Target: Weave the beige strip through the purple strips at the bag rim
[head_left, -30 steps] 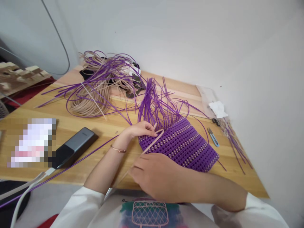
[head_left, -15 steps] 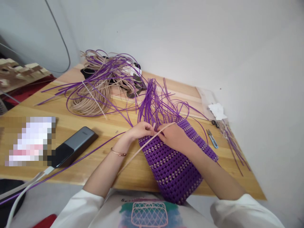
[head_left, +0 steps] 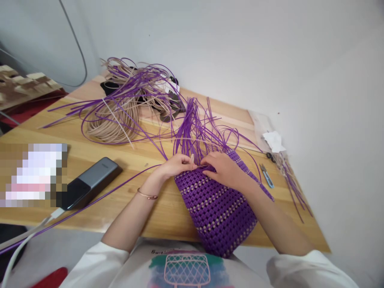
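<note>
A purple woven piece (head_left: 219,212) with beige stripes lies on the wooden table (head_left: 90,148), its near end hanging over the front edge. Loose purple strands (head_left: 195,128) rise from its far edge. My left hand (head_left: 177,165) pinches a beige strand at that edge; a copper bangle circles its wrist. My right hand (head_left: 223,170) rests on the weave just beside it, fingers curled and pinching the same beige strand. The two hands nearly touch.
A coil of beige cord (head_left: 114,124) tangled with purple strands lies at the back left. A dark power bank (head_left: 88,182) with a white cable sits front left. Small blue snips (head_left: 266,175) and crumpled white paper (head_left: 273,141) lie right, near the wall.
My right hand moved from the table's front edge up to the weave's far edge and drew the beige strand tight. The woven piece swung so its near end hangs over the table edge.
</note>
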`<state>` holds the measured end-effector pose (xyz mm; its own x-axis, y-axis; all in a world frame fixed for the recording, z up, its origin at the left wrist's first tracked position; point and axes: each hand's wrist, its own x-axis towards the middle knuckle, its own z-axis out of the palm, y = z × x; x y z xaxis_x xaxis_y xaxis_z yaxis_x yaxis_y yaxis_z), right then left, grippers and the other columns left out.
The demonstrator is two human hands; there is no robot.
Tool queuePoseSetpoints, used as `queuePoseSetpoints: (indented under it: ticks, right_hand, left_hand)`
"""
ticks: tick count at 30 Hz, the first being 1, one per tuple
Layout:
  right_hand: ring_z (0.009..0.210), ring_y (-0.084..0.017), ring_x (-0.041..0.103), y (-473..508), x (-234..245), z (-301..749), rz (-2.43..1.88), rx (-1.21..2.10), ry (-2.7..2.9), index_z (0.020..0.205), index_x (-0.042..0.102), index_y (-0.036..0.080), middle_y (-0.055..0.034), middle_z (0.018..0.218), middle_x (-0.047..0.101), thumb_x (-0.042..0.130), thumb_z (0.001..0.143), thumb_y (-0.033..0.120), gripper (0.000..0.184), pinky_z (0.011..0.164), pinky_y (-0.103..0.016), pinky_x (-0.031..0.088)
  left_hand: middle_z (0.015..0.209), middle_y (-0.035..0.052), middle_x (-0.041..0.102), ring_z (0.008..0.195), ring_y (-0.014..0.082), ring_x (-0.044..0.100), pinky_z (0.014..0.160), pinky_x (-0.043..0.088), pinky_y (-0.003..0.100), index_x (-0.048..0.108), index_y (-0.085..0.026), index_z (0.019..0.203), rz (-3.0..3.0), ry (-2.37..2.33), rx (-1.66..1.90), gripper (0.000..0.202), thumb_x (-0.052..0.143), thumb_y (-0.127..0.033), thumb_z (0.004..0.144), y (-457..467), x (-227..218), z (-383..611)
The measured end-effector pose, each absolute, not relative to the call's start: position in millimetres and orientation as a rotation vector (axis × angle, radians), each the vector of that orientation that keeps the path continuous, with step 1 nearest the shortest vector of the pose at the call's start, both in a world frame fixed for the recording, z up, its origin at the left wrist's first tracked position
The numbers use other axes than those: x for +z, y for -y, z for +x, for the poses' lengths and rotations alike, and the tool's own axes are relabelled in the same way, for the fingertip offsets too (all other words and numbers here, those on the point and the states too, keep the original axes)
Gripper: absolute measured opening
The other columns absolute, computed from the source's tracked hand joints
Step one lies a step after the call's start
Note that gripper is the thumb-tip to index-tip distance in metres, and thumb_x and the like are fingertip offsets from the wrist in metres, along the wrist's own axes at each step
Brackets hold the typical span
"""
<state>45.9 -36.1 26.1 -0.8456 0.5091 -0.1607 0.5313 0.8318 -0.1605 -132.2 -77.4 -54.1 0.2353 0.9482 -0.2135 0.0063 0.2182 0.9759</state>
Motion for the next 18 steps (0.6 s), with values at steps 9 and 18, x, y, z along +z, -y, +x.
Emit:
queuePoseSetpoints:
  ticks: [9,18]
  right_hand:
    - [0.088,-0.018,0.049,39.7,19.1,41.3,0.729,-0.248,-2.926,0.085,0.066,0.012,-0.0088,0.089,0.057,0.047,0.085,0.023,0.022,0.081,-0.031,0.036]
    - [0.104,-0.014,0.05,50.2,36.6,43.7,0.478,-1.037,-2.927,0.093,0.063,0.012,-0.0101,0.109,0.055,0.047,0.085,0.019,0.019,0.093,-0.029,0.037]
  left_hand:
    - [0.056,-0.0027,0.056,0.055,0.0075,0.045,0.056,0.031,0.022,0.062,-0.011,0.062,0.99,-1.059,0.906,0.027,0.072,-0.036,0.055,78.9,-53.9,-128.5]
    - [0.057,-0.0017,0.056,0.057,0.0087,0.046,0.057,0.032,0.023,0.061,-0.011,0.062,1.08,-1.078,0.936,0.023,0.066,-0.033,0.06,78.5,-53.3,-129.5]
